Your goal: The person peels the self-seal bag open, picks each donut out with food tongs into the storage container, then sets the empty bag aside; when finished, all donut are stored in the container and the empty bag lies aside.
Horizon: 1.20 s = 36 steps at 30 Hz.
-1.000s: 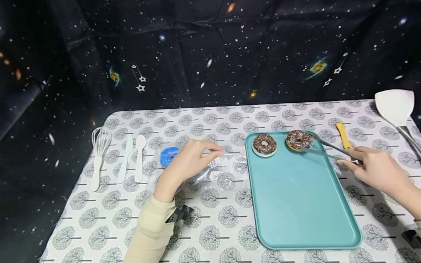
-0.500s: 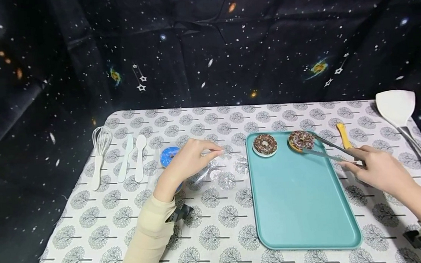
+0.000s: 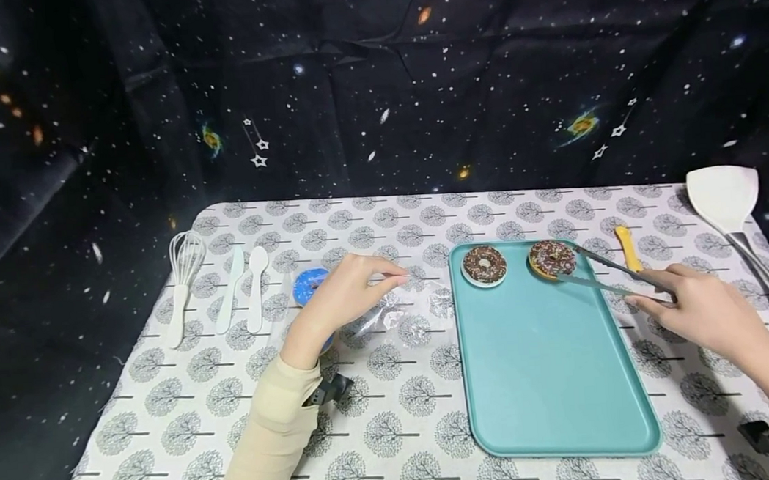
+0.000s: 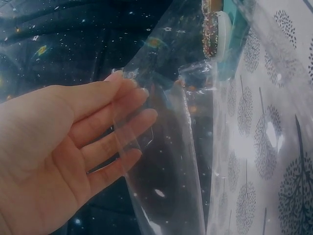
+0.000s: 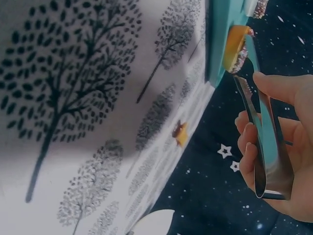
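My left hand [image 3: 354, 289] pinches the edge of a clear plastic bag [image 4: 161, 161] between thumb and fingertips. Two blue-iced donuts [image 3: 309, 286] lie by the bag, partly hidden under my left wrist. My right hand [image 3: 702, 312] grips a pair of metal tongs [image 3: 615, 286]. Their spread tips are right at the edge of a sprinkled chocolate donut with a yellow base [image 3: 552, 260], in the far right corner of the turquoise tray [image 3: 551, 376]. A second chocolate donut, white underneath [image 3: 484, 266], lies in the tray's far left corner.
Left of the bag lie a whisk [image 3: 182, 285], a pale green plastic knife [image 3: 230, 290] and a white spoon [image 3: 256, 288]. A yellow-handled utensil [image 3: 628, 247] is beyond the tongs. A white spatula [image 3: 725, 197] runs along the right edge. A dark star-print cloth [image 3: 375, 86] hangs behind.
The yellow-based donut has shifted slightly right and towards me on the tray. The tongs' tips have spread at its edge, and my right hand has drawn a little right. The left hand stays put.
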### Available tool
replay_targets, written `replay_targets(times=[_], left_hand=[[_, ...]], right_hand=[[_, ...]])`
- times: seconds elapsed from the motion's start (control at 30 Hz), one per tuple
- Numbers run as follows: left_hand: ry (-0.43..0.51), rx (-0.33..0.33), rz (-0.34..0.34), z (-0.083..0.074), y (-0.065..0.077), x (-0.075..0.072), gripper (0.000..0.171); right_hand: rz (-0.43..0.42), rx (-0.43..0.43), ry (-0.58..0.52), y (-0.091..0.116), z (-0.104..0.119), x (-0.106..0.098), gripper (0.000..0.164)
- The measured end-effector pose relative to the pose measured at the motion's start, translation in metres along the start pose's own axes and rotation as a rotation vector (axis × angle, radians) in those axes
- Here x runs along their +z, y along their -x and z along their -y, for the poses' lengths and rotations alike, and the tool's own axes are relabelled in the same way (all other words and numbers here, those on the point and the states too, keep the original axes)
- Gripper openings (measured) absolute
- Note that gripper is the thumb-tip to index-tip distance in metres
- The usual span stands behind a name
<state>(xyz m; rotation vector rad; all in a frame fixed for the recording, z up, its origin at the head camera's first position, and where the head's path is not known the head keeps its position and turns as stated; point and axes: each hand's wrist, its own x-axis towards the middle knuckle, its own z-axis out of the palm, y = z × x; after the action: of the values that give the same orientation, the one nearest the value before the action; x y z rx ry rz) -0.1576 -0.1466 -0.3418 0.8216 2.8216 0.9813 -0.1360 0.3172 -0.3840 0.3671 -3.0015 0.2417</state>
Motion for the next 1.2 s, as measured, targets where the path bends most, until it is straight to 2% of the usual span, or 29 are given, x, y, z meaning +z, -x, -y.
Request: replay_targets(times=[0.13,0.33,0.5,0.63,0.87,0.97,1.07,1.2], left_hand=[[-0.003,0.001,0.0,0.0,0.0,0.0,0.022],[-0.011,0.002,-0.002,0.0,0.0,0.0,0.022],[-0.012,-0.001,-0.002,-0.001,0.0,-0.001,0.023],[-0.008,0.002,-0.004,-0.001,0.001,-0.002,0.023],[-0.02,0.003,-0.011,-0.002,0.002,-0.003,0.024],[-0.026,0.008,-0.01,-0.002,0.002,-0.003,0.024],[-0.025,0.019,-0.016,-0.003,0.002,-0.003,0.023],[-0.028,0.032,-0.028,-0.004,0.001,-0.003,0.023]], right_hand=[[-0.005,0.003,-0.012,0.002,0.001,-0.004,0.062],[-0.083,-0.127,-0.036,0.002,0.018,-0.001,0.055],[-0.155,-0.271,-0.099,-0.008,0.051,0.004,0.046],[-0.218,-0.403,-0.1,-0.02,0.079,0.008,0.041],[-0.259,-0.604,-0.134,-0.041,0.121,0.023,0.036],[-0.273,-0.655,-0.13,-0.048,0.14,0.031,0.035],[-0.268,-0.666,-0.112,-0.055,0.161,0.036,0.036],[-0.209,-0.67,-0.079,-0.065,0.183,0.038,0.037]])
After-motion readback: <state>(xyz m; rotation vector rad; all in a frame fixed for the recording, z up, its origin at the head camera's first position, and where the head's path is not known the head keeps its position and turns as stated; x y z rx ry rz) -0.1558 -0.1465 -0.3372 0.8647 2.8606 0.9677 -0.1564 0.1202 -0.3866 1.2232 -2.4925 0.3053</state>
